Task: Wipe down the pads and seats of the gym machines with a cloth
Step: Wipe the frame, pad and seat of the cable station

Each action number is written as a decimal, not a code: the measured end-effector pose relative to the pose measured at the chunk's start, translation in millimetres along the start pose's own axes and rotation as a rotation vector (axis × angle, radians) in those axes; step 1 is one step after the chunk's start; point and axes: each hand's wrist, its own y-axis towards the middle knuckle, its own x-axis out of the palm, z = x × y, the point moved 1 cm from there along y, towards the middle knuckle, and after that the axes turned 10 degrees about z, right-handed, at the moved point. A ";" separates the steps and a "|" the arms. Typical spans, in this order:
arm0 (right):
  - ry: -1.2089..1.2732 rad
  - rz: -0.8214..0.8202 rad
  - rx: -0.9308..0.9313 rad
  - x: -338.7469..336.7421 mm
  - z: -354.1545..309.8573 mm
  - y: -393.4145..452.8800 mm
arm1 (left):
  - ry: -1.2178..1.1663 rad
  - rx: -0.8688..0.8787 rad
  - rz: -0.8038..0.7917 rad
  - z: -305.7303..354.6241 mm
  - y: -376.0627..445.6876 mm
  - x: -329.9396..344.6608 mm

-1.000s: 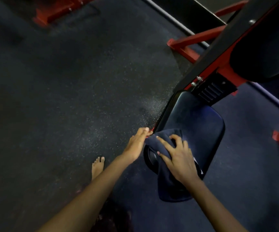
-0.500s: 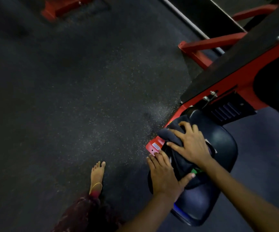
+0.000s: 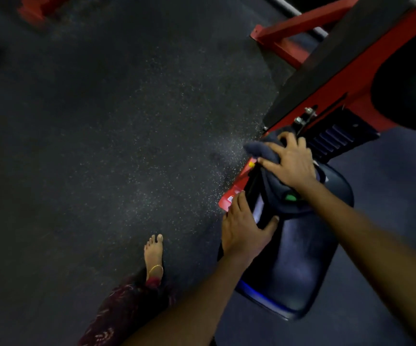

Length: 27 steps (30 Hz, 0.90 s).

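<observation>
My right hand (image 3: 292, 164) bunches the dark blue cloth (image 3: 266, 156) on the black padded seat (image 3: 301, 265); my left hand (image 3: 244, 227) rests flat on its edge. Speckled dark rubber floor (image 3: 127, 121) surrounds the red steel frame (image 3: 346, 91).

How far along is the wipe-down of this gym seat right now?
Nothing shows as finished; the pictures can't tell wiped from unwiped. In hand: the right hand presses the dark cloth at the seat's far end by the red frame, while the left hand steadies its side. Left: the near seat surface and the black pad above.
</observation>
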 end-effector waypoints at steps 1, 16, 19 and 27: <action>-0.001 0.007 0.084 0.4 -2.2 2.7 | -0.002 -0.007 -0.006 1.2 0.4 -0.8; 0.047 0.030 -0.132 0.0 -0.7 -8.3 | 0.091 -0.017 0.054 4.6 4.3 7.5; 0.115 0.021 -0.446 2.9 -5.7 -18.8 | 0.118 -0.005 0.068 3.3 4.1 8.0; 0.142 0.065 0.371 7.4 13.8 6.2 | 0.178 0.018 0.089 1.5 4.7 10.7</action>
